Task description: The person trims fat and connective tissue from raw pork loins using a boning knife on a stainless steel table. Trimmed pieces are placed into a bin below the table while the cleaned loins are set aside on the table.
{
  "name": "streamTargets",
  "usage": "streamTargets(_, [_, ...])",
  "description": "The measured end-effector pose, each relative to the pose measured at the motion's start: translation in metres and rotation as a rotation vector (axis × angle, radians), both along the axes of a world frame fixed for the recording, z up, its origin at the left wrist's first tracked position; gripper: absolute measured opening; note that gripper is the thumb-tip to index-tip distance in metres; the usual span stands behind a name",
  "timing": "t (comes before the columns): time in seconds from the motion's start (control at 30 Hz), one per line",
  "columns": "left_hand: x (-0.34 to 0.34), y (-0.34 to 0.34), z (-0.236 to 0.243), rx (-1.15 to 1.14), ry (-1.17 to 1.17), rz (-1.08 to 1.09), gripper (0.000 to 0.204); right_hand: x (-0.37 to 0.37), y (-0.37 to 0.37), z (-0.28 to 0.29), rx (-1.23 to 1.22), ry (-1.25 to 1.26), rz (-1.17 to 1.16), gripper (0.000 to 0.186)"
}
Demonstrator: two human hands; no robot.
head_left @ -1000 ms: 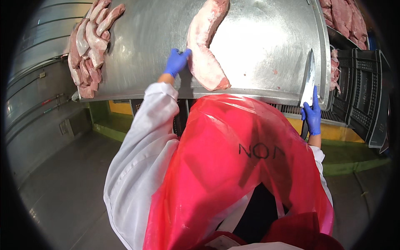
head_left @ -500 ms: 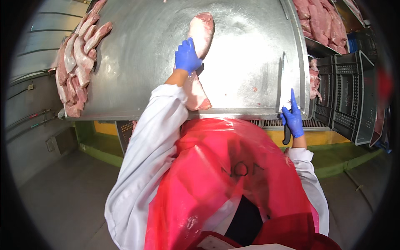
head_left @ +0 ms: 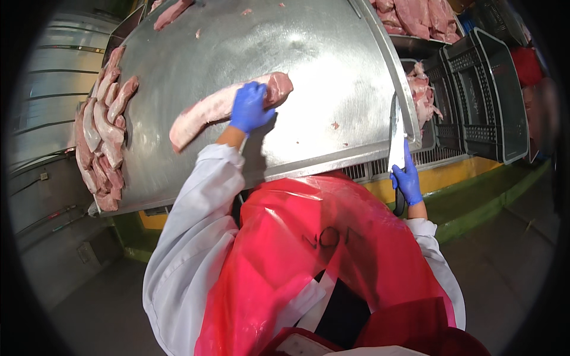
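A long, pale pink strip of meat lies diagonally on the metal work table, its redder end to the upper right. My left hand, in a blue glove, is wrapped over the strip near that end. My right hand, also gloved in blue, holds a long knife by its black handle at the table's front right corner, blade pointing away from me. A pile of meat pieces lies along the table's left edge. A few small scraps lie near the middle.
At the upper right are a heap of meat and trimmings in containers, beside grey plastic crates. Another meat piece is at the far left of the table top. A green ledge runs below the table at floor level.
The strip has turned from roughly upright in view to diagonal, with my left hand now gripping it. My right hand still holds the knife. The view has shifted.
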State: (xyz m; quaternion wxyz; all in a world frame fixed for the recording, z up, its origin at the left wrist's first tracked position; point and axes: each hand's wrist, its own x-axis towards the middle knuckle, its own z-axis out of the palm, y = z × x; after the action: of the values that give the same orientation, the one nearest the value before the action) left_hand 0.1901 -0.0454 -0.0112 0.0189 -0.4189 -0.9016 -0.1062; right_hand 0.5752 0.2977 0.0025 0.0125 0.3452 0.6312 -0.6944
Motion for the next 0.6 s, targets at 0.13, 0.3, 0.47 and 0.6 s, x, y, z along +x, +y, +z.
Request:
streamTargets(0.13, [-0.007, 0.031, -0.037, 0.038, -0.017, 0.140, 0.035, -0.003, -0.003, 0.007, 0.023, -0.052, 0.034, 0.087])
streamTargets(0.3, [-0.012, 0.039, -0.021, -0.050, -0.008, 0.406, 0.027, -0.023, -0.003, 0.002, 0.007, -0.020, 0.074, 0.086])
streamTargets(0.47, [-0.047, 0.049, -0.024, 0.018, -0.104, 0.507, 0.027, -0.073, -0.013, -0.014, 0.095, 0.045, 0.196, 0.082])
streamTargets(0.6, [-0.065, 0.028, -0.025, 0.158, -0.231, 0.530, 0.030, -0.144, -0.037, 0.005, 0.076, 0.065, 0.363, 0.079])
